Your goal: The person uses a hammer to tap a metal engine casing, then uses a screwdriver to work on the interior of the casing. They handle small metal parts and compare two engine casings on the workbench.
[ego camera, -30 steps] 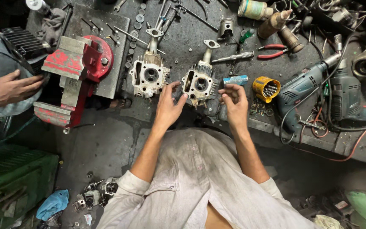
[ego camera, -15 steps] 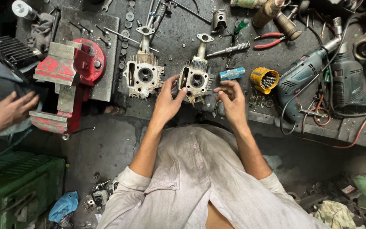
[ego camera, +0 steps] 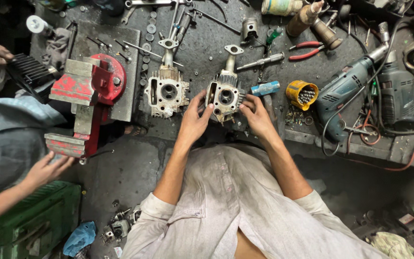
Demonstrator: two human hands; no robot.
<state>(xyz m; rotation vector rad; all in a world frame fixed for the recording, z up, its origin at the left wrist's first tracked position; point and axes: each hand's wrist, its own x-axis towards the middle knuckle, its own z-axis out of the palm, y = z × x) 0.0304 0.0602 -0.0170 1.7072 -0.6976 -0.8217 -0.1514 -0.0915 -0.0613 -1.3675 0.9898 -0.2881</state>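
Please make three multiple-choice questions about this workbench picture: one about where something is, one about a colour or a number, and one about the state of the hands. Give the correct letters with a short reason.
1. Where is the red vise?
A. at the left end of the bench
B. beside the drills
C. on the floor

2. How many grey engine parts with a round hole lie side by side on the bench?
A. one
B. two
C. four

3. What are the person's two hands doing?
A. both hold a drill
B. both rest on the shirt
C. both grip the same engine part

Answers:
1 A: the vise stands far left, away from the blue-green drill.
2 B: one engine part lies free, the other engine part is held.
3 C: the left hand and the right hand close on its two sides.
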